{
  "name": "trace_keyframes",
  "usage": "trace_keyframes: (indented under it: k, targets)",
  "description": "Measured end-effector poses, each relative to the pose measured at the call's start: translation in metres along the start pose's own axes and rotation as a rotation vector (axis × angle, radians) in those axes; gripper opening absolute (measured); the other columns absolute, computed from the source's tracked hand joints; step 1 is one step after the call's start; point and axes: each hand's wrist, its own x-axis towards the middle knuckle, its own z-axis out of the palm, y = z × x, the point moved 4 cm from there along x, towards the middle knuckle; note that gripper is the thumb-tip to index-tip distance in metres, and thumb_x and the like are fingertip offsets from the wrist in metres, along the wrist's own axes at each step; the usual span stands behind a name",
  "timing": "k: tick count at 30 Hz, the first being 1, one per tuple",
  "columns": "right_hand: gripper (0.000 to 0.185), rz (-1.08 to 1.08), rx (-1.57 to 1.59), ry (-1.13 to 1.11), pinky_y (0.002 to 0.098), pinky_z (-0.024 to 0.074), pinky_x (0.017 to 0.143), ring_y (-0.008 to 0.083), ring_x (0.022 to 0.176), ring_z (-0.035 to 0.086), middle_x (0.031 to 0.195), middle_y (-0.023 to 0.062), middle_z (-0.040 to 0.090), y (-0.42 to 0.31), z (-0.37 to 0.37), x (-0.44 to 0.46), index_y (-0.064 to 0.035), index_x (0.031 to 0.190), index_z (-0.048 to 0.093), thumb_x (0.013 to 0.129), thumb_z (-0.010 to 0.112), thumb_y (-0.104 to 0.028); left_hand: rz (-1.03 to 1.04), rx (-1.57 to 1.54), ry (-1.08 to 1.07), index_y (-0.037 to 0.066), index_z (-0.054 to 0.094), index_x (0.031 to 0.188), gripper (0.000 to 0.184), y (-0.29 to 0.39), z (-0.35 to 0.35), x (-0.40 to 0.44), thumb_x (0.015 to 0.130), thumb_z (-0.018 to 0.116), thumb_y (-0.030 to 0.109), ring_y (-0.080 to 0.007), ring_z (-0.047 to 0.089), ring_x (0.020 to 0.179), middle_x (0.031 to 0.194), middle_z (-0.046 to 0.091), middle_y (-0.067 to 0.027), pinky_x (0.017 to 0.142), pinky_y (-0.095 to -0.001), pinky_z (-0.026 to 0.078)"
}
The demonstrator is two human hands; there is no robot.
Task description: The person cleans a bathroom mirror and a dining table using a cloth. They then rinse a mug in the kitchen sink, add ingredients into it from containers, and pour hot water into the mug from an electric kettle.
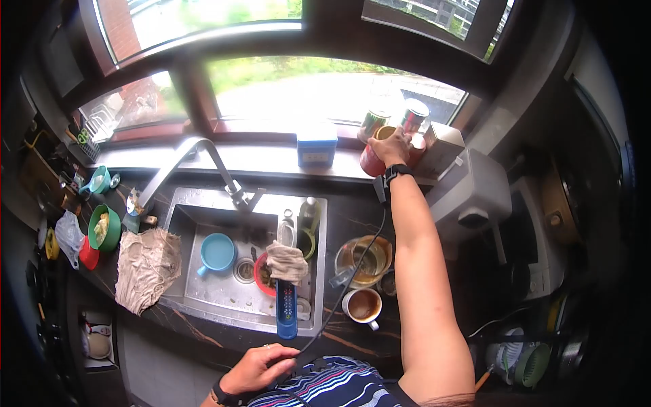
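My right hand point(392, 147) reaches to the windowsill, its fingers closed around the top of a red can point(370, 163) with a yellowish rim. Two other cans, a greenish one point(373, 122) and a silver-topped one point(414, 115), stand just behind it. To the right of the hand is a pale carton point(442, 146). My left hand point(261, 368) is low in front of my striped top, fingers loosely stretched and holding nothing I can see. A black cable point(331, 308) passes close by its fingertips.
The steel sink point(203, 298) holds a blue pan point(218, 253) and a red bowl point(262, 274). A cloth point(150, 264) lies on its left rim. On the counter are a glass bowl point(383, 261), a cup of brown liquid point(362, 305) and a white appliance point(471, 193). A blue box point(317, 149) stands on the sill.
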Motion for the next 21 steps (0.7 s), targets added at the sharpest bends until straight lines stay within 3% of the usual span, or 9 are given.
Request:
trace_keyframes:
  k: [2,6,11,14,16,18,19,20,21]
  targets:
    - [0.096,-0.002,-0.009,0.013,0.0445,0.0411,0.101,0.0368,0.13,0.036,0.14,0.0216,0.032,0.005,0.012,0.013,-0.0102,0.139,0.032,0.061,0.077,-0.043,0.005,-0.028,0.016,0.0,0.062,0.111,0.023,-0.009,0.006,0.013,0.089,0.061,0.008,-0.0109,0.063,0.07,0.082,0.061,-0.0057,0.063,-0.0237,0.049]
    - [0.098,0.036,-0.023,-0.055,0.0447,0.0378,0.104,0.0375,0.133,0.03,0.14,0.0218,0.032,0.017,0.047,0.035,-0.0101,0.14,0.031,0.062,0.077,-0.045,-0.056,-0.032,0.068,0.001,0.063,0.111,0.023,-0.017,0.0,0.035,0.089,0.061,0.007,-0.0109,0.064,0.071,0.085,0.063,-0.0062,0.065,-0.023,0.05]
    - [0.104,-0.046,-0.115,-0.149,0.0614,0.0225,0.105,0.0369,0.141,0.009,0.15,0.0221,0.014,0.006,0.069,0.058,-0.0093,0.146,0.02,0.07,0.068,-0.061,-0.174,-0.152,0.174,-0.002,0.063,0.11,0.023,-0.035,-0.006,0.053,0.089,0.061,0.006,-0.0116,0.066,0.077,0.089,0.065,-0.0077,0.069,-0.0226,0.052]
    - [0.073,-0.289,-0.025,0.501,0.0577,0.0297,0.1,0.0393,0.129,0.031,0.135,0.0229,0.036,0.003,0.052,0.083,-0.0031,0.129,0.04,0.074,0.069,-0.042,-0.16,-0.148,0.162,-0.001,0.063,0.111,0.023,-0.036,-0.007,0.064,0.089,0.06,0.006,-0.0113,0.066,0.079,0.092,0.065,-0.0077,0.07,-0.0219,0.052]
    - [0.057,-0.395,0.172,0.627,0.0517,0.0336,0.098,0.0392,0.116,0.041,0.12,0.0211,0.046,0.02,0.019,0.108,-0.001,0.117,0.046,0.07,0.069,-0.023,-0.148,-0.155,0.174,-0.001,0.062,0.113,0.025,-0.031,-0.004,0.071,0.089,0.061,0.006,-0.0131,0.066,0.08,0.093,0.065,-0.0085,0.071,-0.0233,0.052]
    - [0.055,-0.327,0.091,0.814,0.0469,0.0357,0.097,0.0393,0.11,0.045,0.115,0.021,0.047,0.038,0.005,0.133,0.0005,0.115,0.045,0.067,0.068,-0.011,-0.128,-0.159,0.191,0.0,0.061,0.114,0.027,-0.022,-0.001,0.077,0.088,0.062,0.006,-0.0149,0.066,0.082,0.094,0.066,-0.0093,0.073,-0.0248,0.052]
    - [0.057,-0.316,0.118,0.865,0.0475,0.0356,0.098,0.0398,0.112,0.045,0.118,0.0238,0.045,0.043,0.002,0.14,0.0017,0.117,0.043,0.066,0.067,-0.008,-0.113,-0.111,0.204,0.002,0.059,0.117,0.03,-0.017,0.001,0.081,0.088,0.06,0.01,-0.0189,0.063,0.083,0.094,0.063,-0.011,0.075,-0.028,0.05]
    - [0.067,-0.236,0.134,0.77,0.0477,0.0329,0.103,0.0413,0.117,0.041,0.123,0.0271,0.042,0.05,0.001,0.153,0.0025,0.123,0.041,0.067,0.073,-0.014,-0.098,-0.063,0.218,0.004,0.057,0.12,0.033,-0.009,0.001,0.085,0.089,0.059,0.013,-0.0229,0.06,0.084,0.094,0.061,-0.0128,0.076,-0.0312,0.048]
    - [0.079,-0.185,0.213,0.629,0.0473,0.0304,0.106,0.0419,0.123,0.037,0.128,0.0289,0.038,0.056,0.001,0.166,0.0019,0.13,0.035,0.066,0.076,-0.02,-0.134,-0.001,0.141,0.002,0.053,0.126,0.042,-0.003,-0.001,0.09,0.085,0.061,0.006,-0.0243,0.059,0.09,0.1,0.059,-0.0106,0.083,-0.0322,0.046]
